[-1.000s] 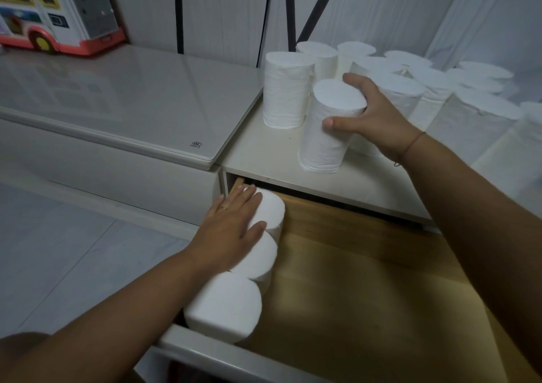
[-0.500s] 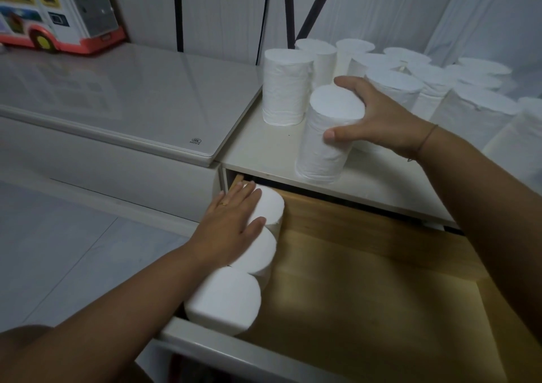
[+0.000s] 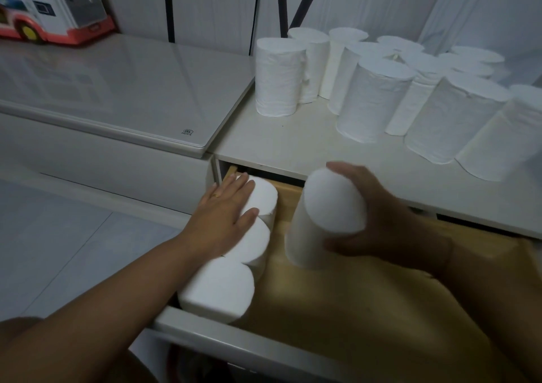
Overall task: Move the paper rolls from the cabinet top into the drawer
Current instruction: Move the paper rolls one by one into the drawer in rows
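Note:
My right hand (image 3: 390, 221) grips a white paper roll (image 3: 319, 221), upright and slightly tilted, above the wooden floor of the open drawer (image 3: 366, 303). Three white rolls (image 3: 223, 289) stand in a row along the drawer's left side. On the tops of the two farther ones my left hand (image 3: 225, 215) rests flat, fingers straight. Several more white rolls (image 3: 278, 78) stand upright on the cabinet top (image 3: 293, 145), behind the drawer and off to the right.
The drawer's white front panel (image 3: 234, 338) runs across the bottom of the view. A lower glass-topped unit (image 3: 117, 89) adjoins the cabinet on the left, with a toy bus (image 3: 44, 4) at its back. Pale floor tiles (image 3: 58, 236) lie at the left.
My right hand has lifted the roll off the cabinet top and brought it forward and down over the open drawer. My left hand has stayed on the rolls in the drawer.

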The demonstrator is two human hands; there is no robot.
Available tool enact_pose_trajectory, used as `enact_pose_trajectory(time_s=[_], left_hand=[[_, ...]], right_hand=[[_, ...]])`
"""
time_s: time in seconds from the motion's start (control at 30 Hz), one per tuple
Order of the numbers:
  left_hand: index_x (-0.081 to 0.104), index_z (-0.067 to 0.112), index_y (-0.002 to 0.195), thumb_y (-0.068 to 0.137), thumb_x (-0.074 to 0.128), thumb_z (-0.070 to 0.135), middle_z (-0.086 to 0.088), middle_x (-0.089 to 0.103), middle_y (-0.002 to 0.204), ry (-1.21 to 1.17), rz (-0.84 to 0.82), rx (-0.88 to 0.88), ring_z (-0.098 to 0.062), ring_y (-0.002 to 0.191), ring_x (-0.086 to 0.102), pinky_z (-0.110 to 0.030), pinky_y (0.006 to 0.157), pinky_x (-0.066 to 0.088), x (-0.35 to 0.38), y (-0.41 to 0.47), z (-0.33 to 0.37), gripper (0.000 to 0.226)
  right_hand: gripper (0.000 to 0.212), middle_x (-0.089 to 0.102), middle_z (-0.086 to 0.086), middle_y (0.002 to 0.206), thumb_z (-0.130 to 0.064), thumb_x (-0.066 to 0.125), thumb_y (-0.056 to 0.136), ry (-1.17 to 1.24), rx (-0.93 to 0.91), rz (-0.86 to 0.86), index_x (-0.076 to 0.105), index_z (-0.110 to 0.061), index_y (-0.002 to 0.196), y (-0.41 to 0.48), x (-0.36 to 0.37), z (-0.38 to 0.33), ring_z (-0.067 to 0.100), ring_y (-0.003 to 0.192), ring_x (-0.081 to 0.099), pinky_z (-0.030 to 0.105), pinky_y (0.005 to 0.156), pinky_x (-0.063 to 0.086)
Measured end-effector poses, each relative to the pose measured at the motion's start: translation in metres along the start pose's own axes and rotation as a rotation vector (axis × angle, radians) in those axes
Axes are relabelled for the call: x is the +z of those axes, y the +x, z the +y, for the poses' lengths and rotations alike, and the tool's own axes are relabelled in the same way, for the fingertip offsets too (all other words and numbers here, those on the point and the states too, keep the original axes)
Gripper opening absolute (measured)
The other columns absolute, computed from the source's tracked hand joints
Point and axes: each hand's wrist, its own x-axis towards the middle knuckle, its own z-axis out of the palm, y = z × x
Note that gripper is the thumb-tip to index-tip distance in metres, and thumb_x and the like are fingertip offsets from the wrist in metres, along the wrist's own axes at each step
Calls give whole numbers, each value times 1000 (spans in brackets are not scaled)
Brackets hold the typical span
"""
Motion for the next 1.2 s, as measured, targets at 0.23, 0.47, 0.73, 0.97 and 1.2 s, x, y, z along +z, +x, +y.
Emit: enact_pose_trajectory(time_s=[0.23, 0.47, 0.73, 0.97, 1.2], left_hand=[[20, 23, 148, 98, 38, 38, 7, 7, 159, 9, 3, -1, -9, 145, -2, -32, 117, 2, -1, -1, 2, 55], [17, 22, 149, 98, 35, 38, 6, 4, 159, 34, -18, 10, -10, 145, -4, -33, 117, 2, -2, -2, 3, 56], [9, 22, 150, 99, 26, 42, 3, 1, 160, 202, -110, 100, -12, 145, -4, -34, 117, -4, 0, 9, 17, 58], [6, 25, 150, 98, 21, 46, 7, 0, 159, 216, -61, 125, -9, 145, -6, -31, 116, -6, 9, 9, 15, 58], [7, 25, 150, 98, 19, 49, 7, 2, 159, 228, -25, 139, -10, 145, -5, -31, 117, -5, 16, 10, 12, 59]], right_hand=[[97, 42, -1, 130, -37, 89, 53, 20, 165, 108, 36, -20, 133, -21, 60, 46, 14, 114, 44, 34, 93, 49], [110, 32, -2, 138, -53, 84, 51, -110, 198, 43, 25, -25, 139, -22, 64, 48, 16, 119, 38, 33, 95, 45], [108, 13, -4, 151, -38, 83, 61, -448, 48, -450, 13, -40, 143, 11, 18, 47, 23, 131, 34, 37, 106, 37], [93, 35, -5, 129, -59, 80, 51, -415, 93, -203, 34, -34, 128, 11, 45, 43, 19, 104, 50, 31, 80, 51], [86, 43, 2, 121, -56, 76, 62, -389, 201, 54, 37, -22, 131, 21, 78, 42, 15, 95, 48, 24, 76, 48]])
